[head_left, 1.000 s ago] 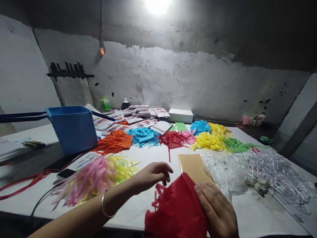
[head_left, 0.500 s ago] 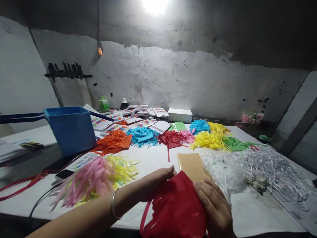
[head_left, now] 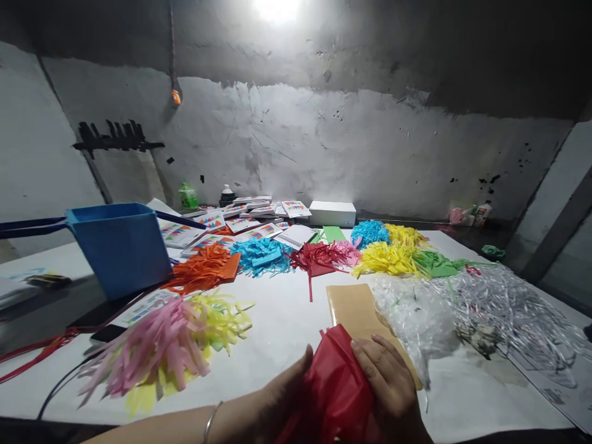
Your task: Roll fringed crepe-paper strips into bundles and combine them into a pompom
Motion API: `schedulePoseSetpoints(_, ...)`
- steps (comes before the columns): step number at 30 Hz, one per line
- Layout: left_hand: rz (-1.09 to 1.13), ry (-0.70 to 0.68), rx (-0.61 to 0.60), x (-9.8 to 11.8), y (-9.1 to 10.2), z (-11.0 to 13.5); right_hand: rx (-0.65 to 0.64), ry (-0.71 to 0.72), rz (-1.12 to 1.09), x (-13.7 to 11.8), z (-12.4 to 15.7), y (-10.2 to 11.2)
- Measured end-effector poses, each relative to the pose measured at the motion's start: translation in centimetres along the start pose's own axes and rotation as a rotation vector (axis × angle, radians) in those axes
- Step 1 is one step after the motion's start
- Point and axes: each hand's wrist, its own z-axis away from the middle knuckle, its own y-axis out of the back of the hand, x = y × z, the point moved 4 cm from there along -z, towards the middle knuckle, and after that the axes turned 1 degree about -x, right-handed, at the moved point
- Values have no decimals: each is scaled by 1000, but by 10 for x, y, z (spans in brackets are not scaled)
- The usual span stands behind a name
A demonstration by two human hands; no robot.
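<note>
1. The red fringed paper (head_left: 335, 385) sits at the near edge of the desk (head_left: 282, 320), bunched between both hands; its lower part runs out of the bottom of the view.
2. The left hand (head_left: 287, 398) is under and behind the bunch, thumb pressed to its left side. Its other fingers are hidden, so how they lie cannot be told.
3. The right hand (head_left: 391, 388) lies on top with its fingers (head_left: 365, 361) close together, pinching the red sheet against the left hand.
4. Judged from its creases and limp strips, the paper is very light, soft and easily torn; it would best be held at the uncut folded edge, not by the fringe.
5. A tan sheet (head_left: 351, 308) lies flat just beyond the red bunch, partly beneath it.
6. The blue box (head_left: 120, 246) stands well to the left; its inside is not visible, so its contents cannot be told.
7. A white box (head_left: 332, 214) at the far edge is closed.
8. Clear plastic wrappers (head_left: 416, 314) lie loosely heaped to the right, with pink and yellow fringes (head_left: 161, 342) to the left.
</note>
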Motion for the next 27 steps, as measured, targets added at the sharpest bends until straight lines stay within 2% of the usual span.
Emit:
schedulePoseSetpoints(2, 28, 21, -10, -11, -6, 2, 2, -18, 16, 12, 5, -4)
schedulePoseSetpoints(4, 85, 35, -27, -16, -9, 0, -5, -34, 73, 33, 6, 0)
schedulePoseSetpoints(6, 184, 61, -40, -15, -10, -6, -11, -48, 145, 58, 2, 18)
schedulePoseSetpoints(9, 300, 75, -32, -1, -4, -18, -5, -64, 312, 86, -8, 60)
schedulePoseSetpoints(11, 234, 70, 4, 12, 9, -22, -36, -39, 426, 87, -13, 80)
schedulePoseSetpoints(12, 184, 73, 26, 18, 19, -20, -73, -14, 447, 82, -12, 83)
schedulePoseSetpoints(14, 108, 94, 70, 29, 41, -11, -168, 26, 398, 65, -2, 69)
schedulePoseSetpoints(17, 50, 160, 170, 37, 83, 18, -297, -38, 248, 29, 31, 16)
schedulePoseSetpoints(20, -220, 246, 406, 39, 128, 58, -357, -83, 75, -10, 63, -37)
schedulePoseSetpoints(22, -532, 182, 621, 42, 150, 82, -412, -109, 11, -29, 74, -57)
schedulePoseSetpoints(24, -897, -18, 788, 44, 153, 99, -472, -142, -2, -39, 77, -64)
schedulePoseSetpoints(25, -1076, -134, 804, 41, 146, 102, -487, -145, -4, -42, 75, -64)
schedulePoseSetpoints(26, -1233, -243, 753, 35, 135, 100, -497, -149, -8, -43, 72, -61)
schedulePoseSetpoints(27, -1358, -331, 641, 25, 121, 94, -506, -147, -15, -43, 69, -58)
